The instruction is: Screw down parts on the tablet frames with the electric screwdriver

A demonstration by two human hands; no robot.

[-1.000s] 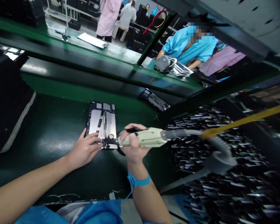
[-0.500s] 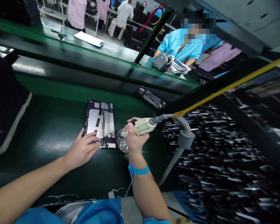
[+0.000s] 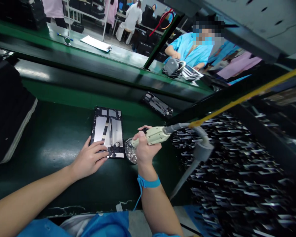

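Observation:
An opened tablet housing (image 3: 117,131) lies on the green bench, its silver inner panels and dark ribbon cable facing up. My left hand (image 3: 90,159) rests over its lower left corner, fingers stretched across the edge and slightly apart. In my right hand (image 3: 145,149) is a pale electric screwdriver (image 3: 156,134), the fingers wrapped around its body. The driver's front end is over a round dish of small screws (image 3: 130,154), just right of the tablet. My right hand partly covers the dish, and the driver's tip cannot be made out.
A grey cable (image 3: 199,133) runs from the driver to the right. Many dark upright pieces (image 3: 236,171) fill the right side. A black stack (image 3: 10,112) stands left. Another housing (image 3: 158,104) lies behind. A co-worker in blue (image 3: 187,46) sits across the bench.
The whole view has shifted slightly. Both hands, the tablet and the screwdriver keep nearly the same places relative to each other. The co-worker's arm across the bench has moved.

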